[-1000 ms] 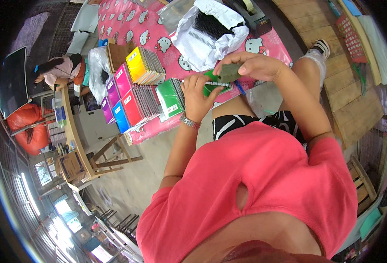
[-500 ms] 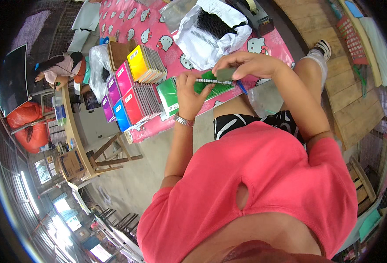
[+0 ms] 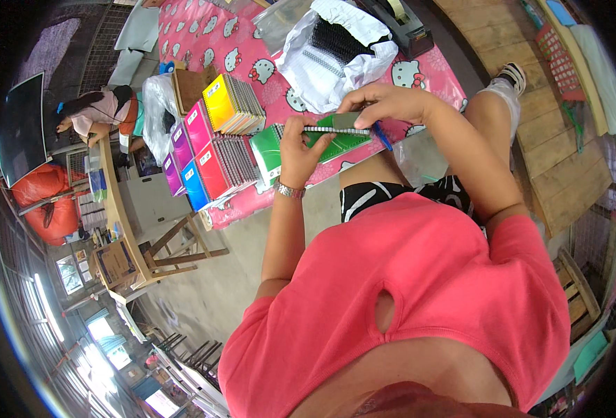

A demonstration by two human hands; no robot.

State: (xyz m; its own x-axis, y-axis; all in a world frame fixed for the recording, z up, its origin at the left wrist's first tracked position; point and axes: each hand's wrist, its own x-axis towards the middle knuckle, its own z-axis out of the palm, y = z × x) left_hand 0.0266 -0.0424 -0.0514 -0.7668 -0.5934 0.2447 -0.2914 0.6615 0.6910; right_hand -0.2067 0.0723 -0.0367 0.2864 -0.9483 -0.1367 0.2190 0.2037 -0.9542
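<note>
A green spiral notebook lies at the table's near edge, another green cover showing to its right. Between my hands runs a narrow black-and-white spiral edge. My left hand is closed on the left end of that edge, thumb and fingers pinching it. At the other end, my right hand bends its fingers around a flat, dark olive piece lying along the edge. Below the right fingers a blue pen sticks out; whether they hold it I cannot tell.
Stacks of spiral notebooks, yellow, red and blue, stand to the left on the pink patterned tablecloth. Black coils lie in white wrapping beyond my hands, beside a tape dispenser. Another person sits far left.
The olive piece has tilted and now lies closer along the spiral edge. My right hand has shifted slightly left and down; the left hand has hardly moved.
</note>
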